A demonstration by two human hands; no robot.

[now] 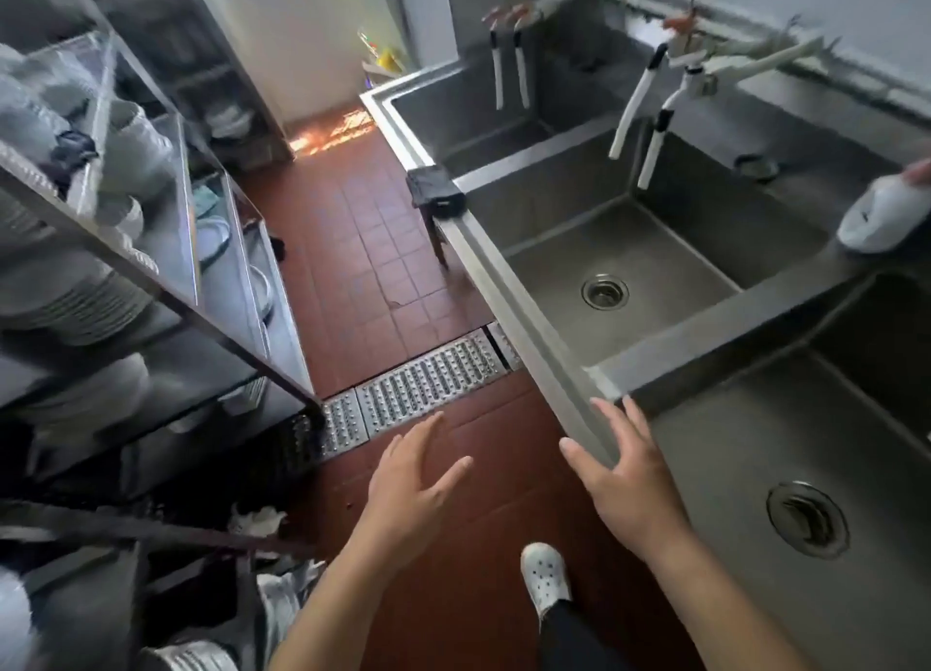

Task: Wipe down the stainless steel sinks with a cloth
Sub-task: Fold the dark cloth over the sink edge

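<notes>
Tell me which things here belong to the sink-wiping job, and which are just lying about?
For the job:
row of stainless steel sinks
white cloth on the divider, under someone else's fingers
empty left hand
empty right hand

Lying about:
stacked white plates
black stool
metal floor grate

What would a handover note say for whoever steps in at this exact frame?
Left hand: open, holds nothing, over the red tile floor.
Right hand: open, fingers at the front rim of the near sink; holds nothing.
Cloth: none in either hand. A white object lies on the divider at the right edge, with another person's fingers by it; I cannot tell if it is a cloth.
Done: no wiping visible.
Left: get a cloth, then wipe the near sink, the middle sink and the far sink.
</notes>
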